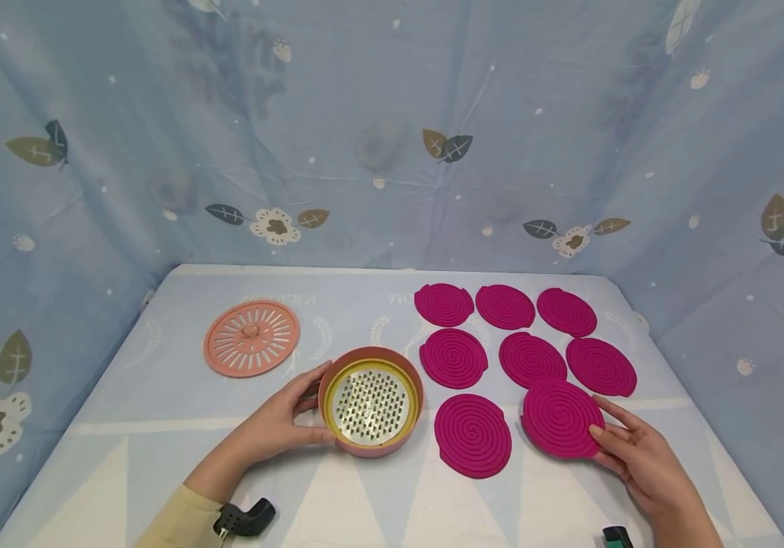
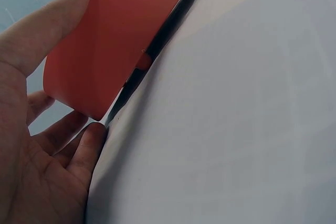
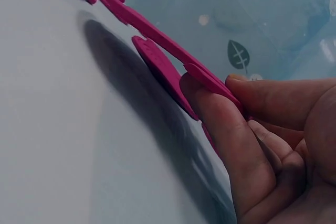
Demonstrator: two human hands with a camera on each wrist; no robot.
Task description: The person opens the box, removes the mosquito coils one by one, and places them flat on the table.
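My left hand grips the left side of a round pink bowl, thumb at the near side and fingers farther back. A metal grater plate in a yellow ring sits in the bowl. In the left wrist view, the bowl's smooth outer wall lies between thumb and fingers, its base at the table. My right hand pinches the right edge of a magenta spiral coaster. That coaster is tilted and held above the table in the right wrist view, with a shadow beneath.
Several matching coasters lie flat in loose rows behind and left of the held one. A salmon slotted lid with a small knob lies at the back left of the table. Blue patterned fabric encloses the back and sides.
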